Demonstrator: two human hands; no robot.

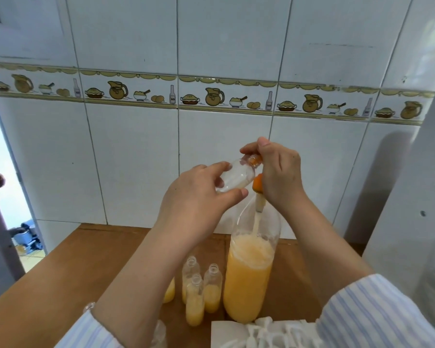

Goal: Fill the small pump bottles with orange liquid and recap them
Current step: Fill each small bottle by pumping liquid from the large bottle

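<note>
My left hand (199, 197) grips a small clear bottle (236, 178) by its body. It is tilted almost level with the neck to the right and is nearly empty. My right hand (279, 172) pinches that bottle at its neck, where something orange shows. Under my right palm is an orange piece with a pale spout (258, 194). A pale stream runs from it into the large bottle (249, 277), which is over half full of orange liquid. Three open small bottles (204, 292), partly filled, stand left of the large bottle. Another (170, 293) is half hidden by my left forearm.
White pump caps (261, 334) lie in a heap on white paper at the near edge of the wooden table (60, 272). A tiled wall stands close behind. A white appliance (417, 222) fills the right side. At left is an open doorway.
</note>
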